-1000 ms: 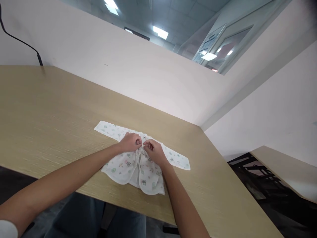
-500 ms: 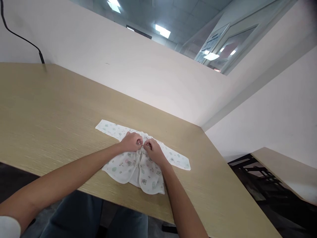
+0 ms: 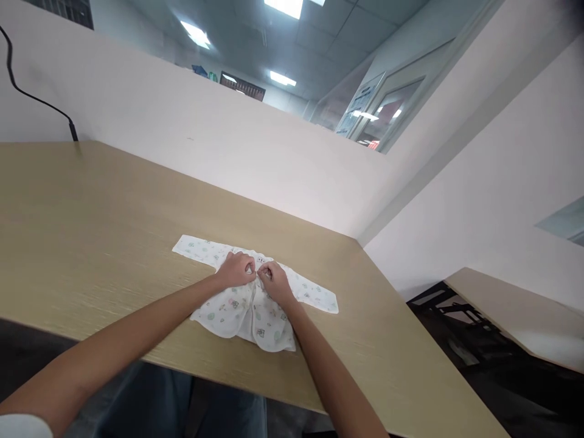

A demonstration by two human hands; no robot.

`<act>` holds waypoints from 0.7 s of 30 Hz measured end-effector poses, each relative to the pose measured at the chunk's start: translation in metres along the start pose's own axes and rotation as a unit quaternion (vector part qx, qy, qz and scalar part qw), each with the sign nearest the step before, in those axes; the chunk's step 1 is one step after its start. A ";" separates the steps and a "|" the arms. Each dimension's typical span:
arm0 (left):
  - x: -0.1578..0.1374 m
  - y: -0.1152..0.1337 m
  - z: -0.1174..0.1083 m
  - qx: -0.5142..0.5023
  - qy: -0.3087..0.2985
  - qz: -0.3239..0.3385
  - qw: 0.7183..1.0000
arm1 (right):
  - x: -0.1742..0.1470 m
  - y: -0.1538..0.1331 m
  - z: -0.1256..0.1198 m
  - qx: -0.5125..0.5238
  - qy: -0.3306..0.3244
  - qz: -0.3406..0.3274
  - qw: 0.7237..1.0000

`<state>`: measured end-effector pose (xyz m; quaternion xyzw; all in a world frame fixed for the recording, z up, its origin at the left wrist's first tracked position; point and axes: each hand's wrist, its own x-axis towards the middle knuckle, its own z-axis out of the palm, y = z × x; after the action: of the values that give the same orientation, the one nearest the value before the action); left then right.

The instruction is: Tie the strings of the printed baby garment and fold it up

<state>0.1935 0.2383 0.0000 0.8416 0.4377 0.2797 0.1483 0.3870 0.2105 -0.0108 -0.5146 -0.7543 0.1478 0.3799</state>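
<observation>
A small white baby shirt [image 3: 228, 310] with a faint print lies on the table, its two long sleeves spread to the sides. Its front edges meet in the middle and part lower down toward the rounded hem. My left hand [image 3: 236, 269] is closed in a pinch on the left front edge, near the upper chest. Close beside it, my right hand [image 3: 276, 281] pinches the other front edge. Only a narrow gap separates the fingertips. Whatever fastening may lie between them is too small to make out.
The wooden table [image 3: 114, 237] reaches back to a white partition [image 3: 228, 152]. A black cable [image 3: 43, 103] hangs at the far left. Beyond the table's right edge stands another pale tabletop [image 3: 511, 310] with a dark frame under it.
The camera view has tilted upward and shifted slightly. Both hands stay pinched at the shirt's front, with hardly any movement against the cloth.
</observation>
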 end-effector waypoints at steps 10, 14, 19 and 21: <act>-0.018 -0.013 -0.014 0.001 -0.011 0.109 0.994 | -0.011 -0.002 -0.017 -0.050 -0.067 -0.108 0.991; -0.030 -0.016 -0.019 -0.019 -0.028 0.148 0.988 | -0.012 -0.006 -0.026 -0.067 -0.086 -0.112 0.988; -0.028 -0.012 -0.015 0.010 -0.017 0.136 0.991 | -0.016 -0.012 -0.040 -0.021 -0.069 -0.026 0.997; -0.025 -0.010 -0.014 0.000 0.002 0.132 0.991 | -0.018 -0.016 -0.041 -0.021 -0.075 -0.007 0.997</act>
<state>0.1669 0.2232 -0.0024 0.8917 0.3228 0.2980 0.1089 0.4093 0.1805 0.0187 -0.5047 -0.7872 0.1680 0.3121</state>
